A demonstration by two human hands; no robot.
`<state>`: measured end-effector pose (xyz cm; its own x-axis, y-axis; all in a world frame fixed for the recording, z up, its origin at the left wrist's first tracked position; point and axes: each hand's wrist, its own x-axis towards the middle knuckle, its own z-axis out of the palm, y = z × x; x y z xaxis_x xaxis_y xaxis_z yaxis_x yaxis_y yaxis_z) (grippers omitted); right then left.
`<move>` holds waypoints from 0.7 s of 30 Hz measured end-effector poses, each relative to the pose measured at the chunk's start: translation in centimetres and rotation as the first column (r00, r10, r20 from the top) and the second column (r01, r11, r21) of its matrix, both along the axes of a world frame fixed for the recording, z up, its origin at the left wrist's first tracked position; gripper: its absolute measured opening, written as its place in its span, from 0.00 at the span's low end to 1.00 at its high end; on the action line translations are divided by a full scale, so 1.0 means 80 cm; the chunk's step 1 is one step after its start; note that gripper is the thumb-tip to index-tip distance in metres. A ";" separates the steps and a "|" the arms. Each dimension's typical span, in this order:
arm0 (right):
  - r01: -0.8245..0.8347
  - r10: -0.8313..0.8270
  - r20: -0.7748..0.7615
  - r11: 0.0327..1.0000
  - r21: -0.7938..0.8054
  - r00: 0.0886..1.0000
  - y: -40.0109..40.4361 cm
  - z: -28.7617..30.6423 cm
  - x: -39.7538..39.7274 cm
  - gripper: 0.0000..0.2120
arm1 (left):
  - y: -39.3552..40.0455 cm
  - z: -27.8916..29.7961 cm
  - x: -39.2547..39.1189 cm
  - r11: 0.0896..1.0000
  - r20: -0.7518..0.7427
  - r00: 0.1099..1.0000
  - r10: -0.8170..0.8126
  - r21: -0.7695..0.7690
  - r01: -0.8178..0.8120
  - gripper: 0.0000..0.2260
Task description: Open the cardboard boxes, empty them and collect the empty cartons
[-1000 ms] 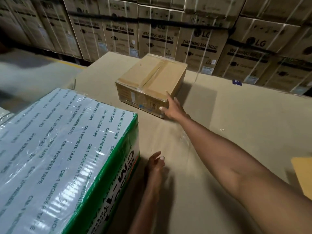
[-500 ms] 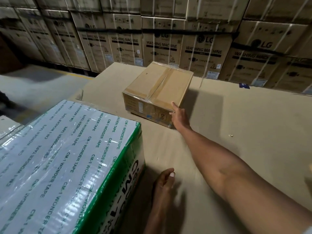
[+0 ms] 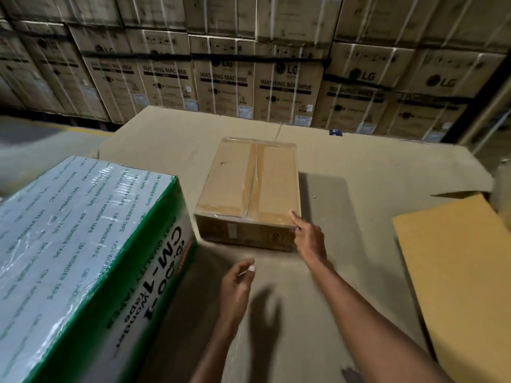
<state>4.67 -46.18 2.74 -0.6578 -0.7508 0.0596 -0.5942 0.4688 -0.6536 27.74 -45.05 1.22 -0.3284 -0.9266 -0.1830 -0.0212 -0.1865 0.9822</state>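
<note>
A small brown cardboard box [image 3: 249, 189], sealed along its top seam with clear tape, lies on the cardboard-covered work surface [image 3: 345, 266] ahead of me. My right hand [image 3: 308, 239] grips its near right corner, thumb on the top edge. My left hand [image 3: 237, 286] hovers over the surface just in front of the box, fingers loosely curled, holding nothing. A large green and white carton [image 3: 83, 258] printed "CM-1 Wonder Tape" stands at the left, wrapped in shiny tape.
A flat yellowish cardboard sheet [image 3: 459, 272] lies on the surface at the right. Stacked washing machine cartons [image 3: 276, 78] form a wall behind the work surface. Grey floor [image 3: 41, 142] shows at the far left.
The small box has been turned and pulled nearer; it now lies square to me instead of angled. My right hand stayed on its corner. My left hand rose slightly.
</note>
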 end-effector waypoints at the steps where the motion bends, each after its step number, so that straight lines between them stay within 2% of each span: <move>1: 0.017 -0.017 -0.004 1.000 -0.003 1.000 0.032 0.000 0.000 0.30 | 0.012 0.000 0.002 1.000 0.013 1.000 0.001 -0.011 -0.001 0.09; 4: 0.056 -0.055 0.018 0.998 -0.025 0.998 0.128 -0.005 0.005 0.33 | 0.049 0.000 0.009 0.999 0.060 0.997 0.046 -0.026 -0.045 0.09; 8: 0.097 -0.093 0.052 0.993 -0.073 0.994 0.238 -0.013 0.014 0.31 | 0.097 -0.002 0.019 0.981 0.147 0.975 0.169 -0.119 -0.152 0.17; 11: 0.100 -0.091 0.072 0.986 -0.131 0.993 0.307 -0.017 0.028 0.32 | 0.134 -0.003 0.030 0.933 0.251 0.908 0.335 -0.224 -0.282 0.26; 13: 0.115 -0.100 0.086 0.977 -0.182 0.991 0.348 -0.018 0.039 0.33 | 0.152 0.001 0.039 0.905 0.279 0.864 0.419 -0.203 -0.374 0.37; 15: 0.131 -0.109 0.101 0.959 -0.253 0.989 0.383 -0.026 0.053 0.33 | 0.159 -0.001 0.051 0.924 0.284 0.880 0.382 -0.127 -0.360 0.46; 17: 0.186 -0.135 0.174 0.929 -0.319 0.975 0.412 -0.037 0.067 0.32 | 0.160 -0.011 0.065 0.968 0.317 0.915 0.250 -0.059 -0.244 0.48; 19: 0.285 -0.201 0.287 0.914 -0.288 0.937 0.429 -0.048 0.077 0.37 | 0.163 -0.021 0.076 0.992 0.329 0.938 0.112 0.016 -0.124 0.43; 21: 0.333 -0.249 0.389 0.928 -0.166 0.887 0.431 -0.053 0.083 0.42 | 0.167 -0.027 0.081 0.996 0.315 0.949 0.033 0.068 -0.057 0.31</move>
